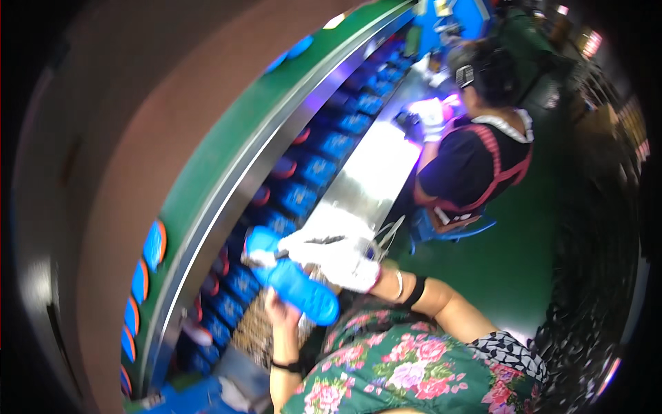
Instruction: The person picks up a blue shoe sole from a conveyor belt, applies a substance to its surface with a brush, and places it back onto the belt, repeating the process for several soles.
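A bright blue shoe sole (303, 293) is held at a slant in front of me, above the edge of the workbench. My left hand (281, 312), its visible part bare, is closed on the sole's near left edge, with most of its fingers hidden behind it. My right hand (338, 259), in a white glove, reaches across from the right with its fingers closed over the sole's middle. A dark streak shows on the glove. A whitish patch at the sole's upper left is too blurred to name.
Several blue soles or shoes (317, 170) fill a rack along the bench. Blue soles with orange rims (156, 245) stand on a green conveyor belt (196, 176) at left. A shiny metal tabletop (365, 165) runs toward a seated co-worker (476, 145) in white gloves, under violet light.
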Tool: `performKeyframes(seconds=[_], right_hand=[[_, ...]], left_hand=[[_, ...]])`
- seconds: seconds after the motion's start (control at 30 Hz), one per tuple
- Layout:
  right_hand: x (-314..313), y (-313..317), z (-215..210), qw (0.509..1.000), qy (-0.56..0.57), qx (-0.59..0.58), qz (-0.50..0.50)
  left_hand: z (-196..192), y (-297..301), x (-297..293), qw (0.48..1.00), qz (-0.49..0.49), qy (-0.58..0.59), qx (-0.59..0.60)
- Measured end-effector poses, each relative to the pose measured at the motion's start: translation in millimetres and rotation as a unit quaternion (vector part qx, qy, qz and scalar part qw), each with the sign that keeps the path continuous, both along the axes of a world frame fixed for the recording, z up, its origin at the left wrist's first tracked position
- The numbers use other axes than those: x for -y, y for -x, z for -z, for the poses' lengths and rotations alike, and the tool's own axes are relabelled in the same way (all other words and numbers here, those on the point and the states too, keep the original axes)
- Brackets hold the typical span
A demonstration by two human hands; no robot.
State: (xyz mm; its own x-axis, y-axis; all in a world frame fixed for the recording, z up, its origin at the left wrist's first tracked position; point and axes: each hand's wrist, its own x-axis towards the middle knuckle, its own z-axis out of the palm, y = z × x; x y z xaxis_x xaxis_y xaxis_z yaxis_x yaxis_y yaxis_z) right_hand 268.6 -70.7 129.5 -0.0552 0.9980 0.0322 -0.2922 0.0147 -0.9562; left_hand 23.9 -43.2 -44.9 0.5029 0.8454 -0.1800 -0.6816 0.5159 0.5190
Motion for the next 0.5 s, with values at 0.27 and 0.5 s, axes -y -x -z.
performKeyframes(seconds=[0.27,0.5], right_hand=[[-4.6,48.0,36.8,0.986,-0.12,0.002,0.114],[13.4,44.0,40.3,0.945,-0.213,0.213,0.124]], left_hand=[[-58.7,-30.4,5.3,0.995,-0.071,0.07,0.008],[-61.1,-39.1,29.3,0.994,-0.092,0.035,0.05]])
